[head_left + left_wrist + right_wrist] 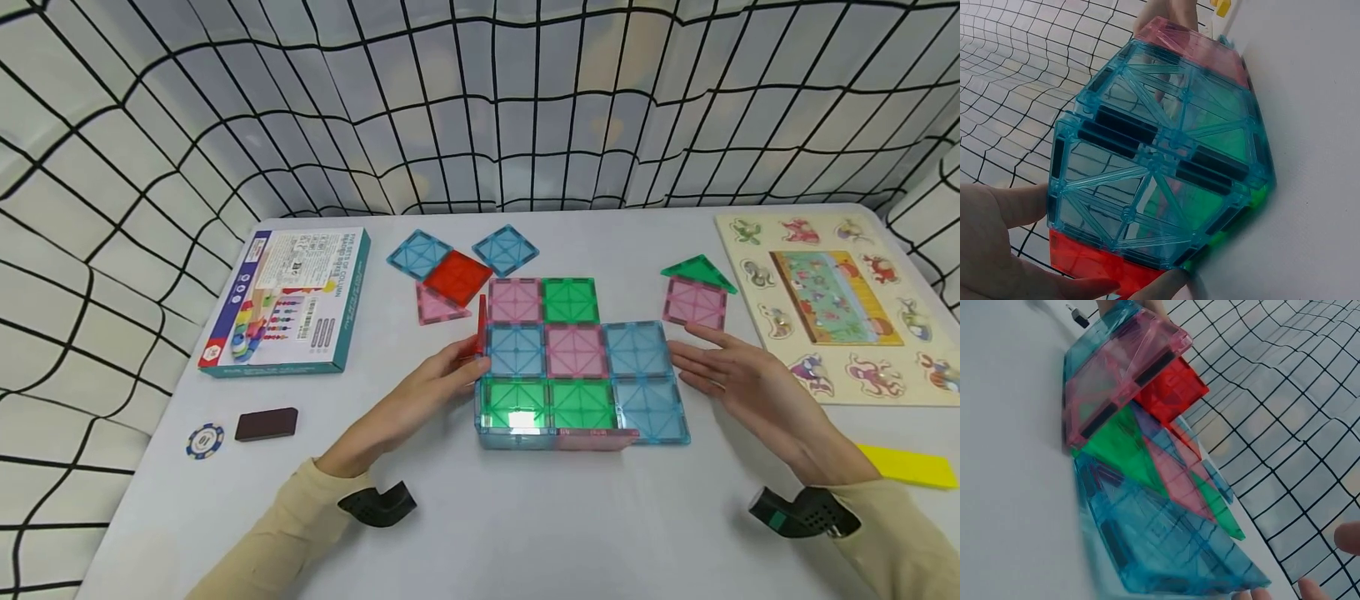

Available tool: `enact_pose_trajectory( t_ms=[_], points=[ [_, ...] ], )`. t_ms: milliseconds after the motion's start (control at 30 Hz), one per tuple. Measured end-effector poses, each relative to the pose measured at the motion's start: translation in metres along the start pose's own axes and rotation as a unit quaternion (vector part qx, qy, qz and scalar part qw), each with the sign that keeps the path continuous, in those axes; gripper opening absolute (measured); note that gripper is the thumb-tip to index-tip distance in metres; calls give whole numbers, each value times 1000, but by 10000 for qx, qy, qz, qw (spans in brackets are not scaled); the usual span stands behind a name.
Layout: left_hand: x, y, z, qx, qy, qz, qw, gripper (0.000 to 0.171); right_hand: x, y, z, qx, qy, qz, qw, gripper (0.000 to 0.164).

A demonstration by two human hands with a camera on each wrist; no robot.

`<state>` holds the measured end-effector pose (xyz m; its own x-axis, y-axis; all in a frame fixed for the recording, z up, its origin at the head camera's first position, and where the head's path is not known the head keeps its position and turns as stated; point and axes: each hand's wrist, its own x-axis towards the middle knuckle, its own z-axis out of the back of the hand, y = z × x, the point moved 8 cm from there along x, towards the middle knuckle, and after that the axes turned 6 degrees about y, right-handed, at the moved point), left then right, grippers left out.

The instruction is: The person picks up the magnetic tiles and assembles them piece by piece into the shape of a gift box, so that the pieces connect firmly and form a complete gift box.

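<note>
Magnetic tiles form a flat patchwork at the table's middle, among them a pink tile [575, 351], a green tile [570, 300] and a blue tile [651, 410]. Blue tiles [1154, 206] and a pink tile [1122, 372] stand upright along its left and near edges. My left hand [438, 379] pinches an upright red tile [482, 325] at the left side; in the left wrist view, fingertips lie against this red tile [1097, 262]. With fingers extended, my right hand [750, 396] rests beside the right edge of the blue tile [637, 350].
Loose tiles lie behind: a red tile [458, 279], a blue tile [506, 250], a green triangle [701, 271]. A boxed game [288, 300], poker chip [205, 442] and dark block [266, 424] sit left. A puzzle board [757, 250] and yellow piece [911, 467] sit right; black netting surrounds the table.
</note>
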<state>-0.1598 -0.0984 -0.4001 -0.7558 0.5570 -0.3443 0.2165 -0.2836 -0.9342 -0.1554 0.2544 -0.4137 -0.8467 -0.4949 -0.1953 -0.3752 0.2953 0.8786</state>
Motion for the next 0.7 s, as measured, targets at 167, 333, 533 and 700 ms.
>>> enact_pose_trajectory(
  t_ms=[167,333,533,700],
  points=[
    [-1,1,0,-2,28,-44,10000,73,2,7,-4,-210,69,245,9995,40],
    [-1,0,0,-16,34,-54,10000,73,7,16,-27,-2027,-322,269,9783,45],
    [-1,1,0,-56,0,-23,10000,74,19,16,-61,-3088,-212,373,9502,55],
    [-1,0,0,-71,-13,-5,10000,73,26,13,-71,-3351,-244,382,9411,55]
  ],
)
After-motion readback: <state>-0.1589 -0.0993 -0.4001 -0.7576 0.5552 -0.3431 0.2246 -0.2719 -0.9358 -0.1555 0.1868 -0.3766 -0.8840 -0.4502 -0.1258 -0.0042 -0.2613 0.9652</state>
